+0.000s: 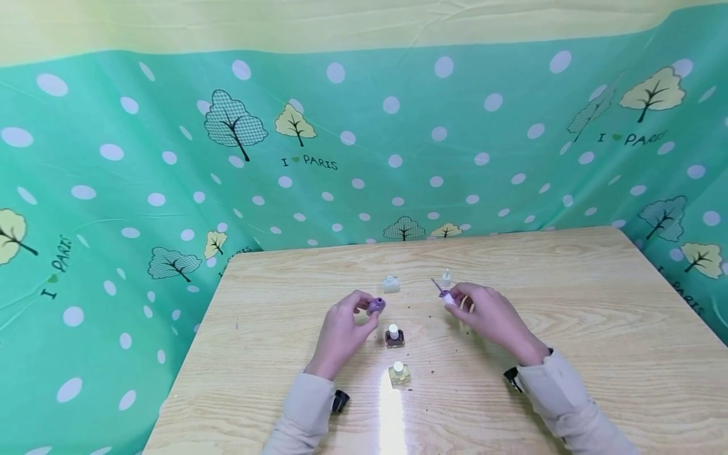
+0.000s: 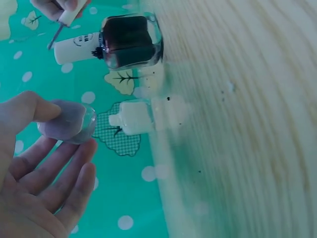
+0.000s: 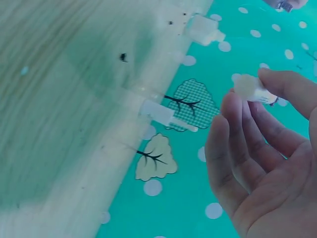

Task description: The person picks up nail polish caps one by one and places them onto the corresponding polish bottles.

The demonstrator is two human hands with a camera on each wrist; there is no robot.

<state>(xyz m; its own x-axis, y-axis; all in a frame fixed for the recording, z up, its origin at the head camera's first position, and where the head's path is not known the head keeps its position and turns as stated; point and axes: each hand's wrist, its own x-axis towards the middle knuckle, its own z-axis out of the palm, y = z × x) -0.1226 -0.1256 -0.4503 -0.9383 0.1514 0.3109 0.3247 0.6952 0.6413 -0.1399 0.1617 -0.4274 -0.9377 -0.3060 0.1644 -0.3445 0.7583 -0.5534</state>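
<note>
My left hand (image 1: 345, 332) pinches an uncapped purple nail polish bottle (image 1: 375, 306) between thumb and fingers, above the table; its dark neck opening faces up. In my right hand (image 1: 488, 314) is a white brush cap (image 3: 252, 90), pinched by thumb and fingers, its purple-coated brush (image 1: 436, 285) pointing up and left. A gap separates brush and bottle. Between the hands, farther back, stands an uncapped white nail polish bottle (image 2: 134, 118). Its white brush cap (image 3: 157, 113) stands brush-up just beyond my right hand.
A capped dark nail polish bottle (image 1: 395, 338) stands near my left hand, with a capped pale yellow one (image 1: 399, 375) nearer to me. Small dark specks dot the wooden table (image 1: 273, 284). A green dotted curtain (image 1: 364, 158) hangs behind its far edge.
</note>
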